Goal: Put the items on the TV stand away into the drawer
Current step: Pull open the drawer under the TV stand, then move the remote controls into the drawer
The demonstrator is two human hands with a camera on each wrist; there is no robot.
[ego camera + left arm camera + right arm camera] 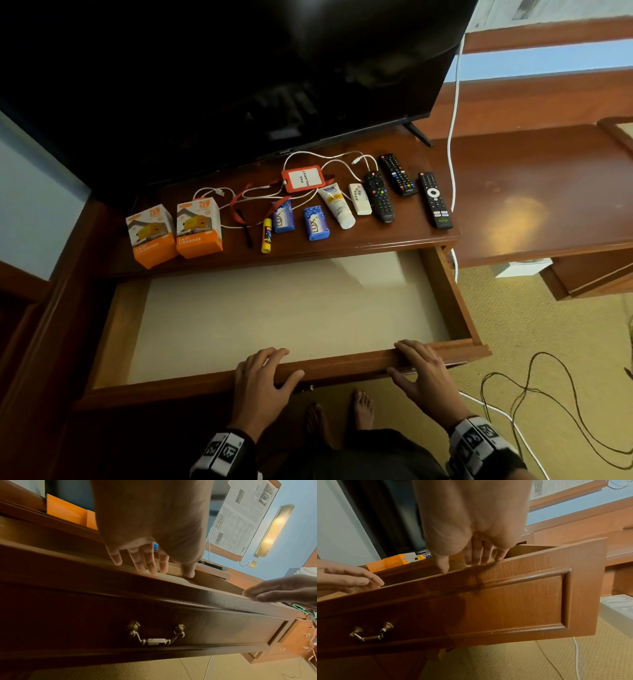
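The wooden drawer (457, 301) stands pulled out, its pale bottom bare. My left hand (270, 368) and right hand (409, 359) rest on its front rim with straight fingers, holding nothing. On the TV stand (394, 233) behind lie two orange charger boxes (152, 236), a yellow glue stick (267, 235), two blue soap bars (316, 222), a white tube (337, 205), a red badge holder (303, 178), a small white remote (359, 198), three black remotes (435, 199) and white cables (329, 161). The wrist views show my left fingers (147, 563) and right fingers (477, 557) over the rim.
A large dark TV (239, 85) overhangs the back of the stand. A lower wooden desk (531, 192) adjoins on the right. Black and white cables (534, 394) trail over the carpet. The drawer front carries a brass handle (155, 635).
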